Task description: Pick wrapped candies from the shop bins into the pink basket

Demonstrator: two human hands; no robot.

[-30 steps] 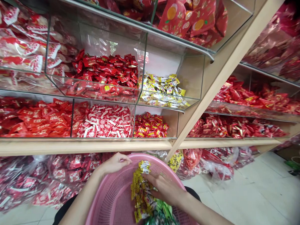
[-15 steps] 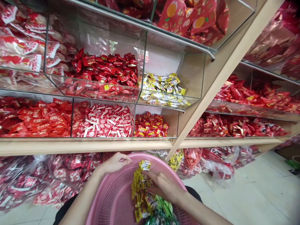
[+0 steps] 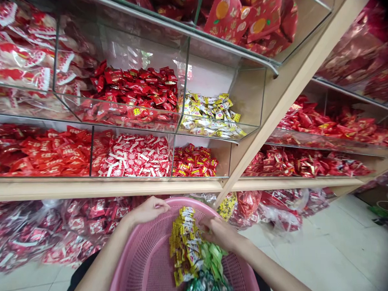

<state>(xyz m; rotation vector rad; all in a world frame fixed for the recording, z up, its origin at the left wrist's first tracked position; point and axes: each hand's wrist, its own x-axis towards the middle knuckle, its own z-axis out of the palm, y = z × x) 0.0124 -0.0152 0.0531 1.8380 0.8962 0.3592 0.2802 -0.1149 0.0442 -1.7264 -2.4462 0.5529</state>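
A pink plastic basket (image 3: pixel 147 261) sits in front of me at the bottom of the view. My left hand (image 3: pixel 148 210) grips its far rim, fingers curled over the edge. Inside lies a pile of yellow-wrapped candies (image 3: pixel 184 243), with green-wrapped candies (image 3: pixel 207 272) below them. My right hand (image 3: pixel 220 232) rests against the right side of the yellow pile, fingers bent and closed round some of the wrappers.
Wooden shelves (image 3: pixel 119 188) with clear bins stand ahead, holding red candies (image 3: pixel 135 90), yellow-white candies (image 3: pixel 208 115) and red-white candies (image 3: pixel 133 156). Plastic bags of red sweets (image 3: pixel 57 235) lie under the shelf. A tiled floor (image 3: pixel 344 250) shows at the right.
My right hand has drawn up and to the right along the yellow pile, its fingers curling in. More green candies now show below it. My left hand stayed on the rim.
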